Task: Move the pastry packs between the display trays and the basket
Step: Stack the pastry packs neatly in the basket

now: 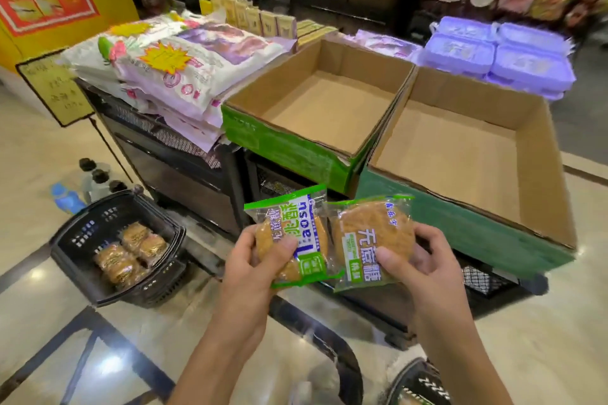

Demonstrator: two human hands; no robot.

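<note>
Cardboard trays first: two green-sided display trays sit side by side on a black wire rack, left tray (316, 108) and right tray (460, 154), both bare inside. Floor is glossy pale tile with dark strips. A black basket (82, 260) stands on the floor to the left, holding several wrapped pastries (128, 256). Part of another dark basket (418, 381) shows at the bottom edge, contents unclear.

Rack surface to the left carries a stack of white and purple bags (171, 76); purple packs (500, 56) lie behind the right tray. Shop shelving beyond is blurred. Bottles (88, 184) stand on the floor beside the basket.

Both hands are up in front of the trays, well clear of them. Left hand (263, 260) pinches the left pastry pack (296, 233), thumb across its face. Right hand (418, 260) pinches the right pastry pack (371, 240) the same way. Pack edges overlap slightly in the middle.

Risks, as I read it:
- Film wrappers look slick; a thumb-only pinch could slip and drop a pack onto the tile.
- Round pastries look brittle; squeezing harder to compensate may crack them.
- Tray walls are tall; clipping the near rim on the way in could knock a pack loose.
- Direction is ambiguous: empty trays suggest restocking, so a pack put back in the basket would be wasted work.
</note>
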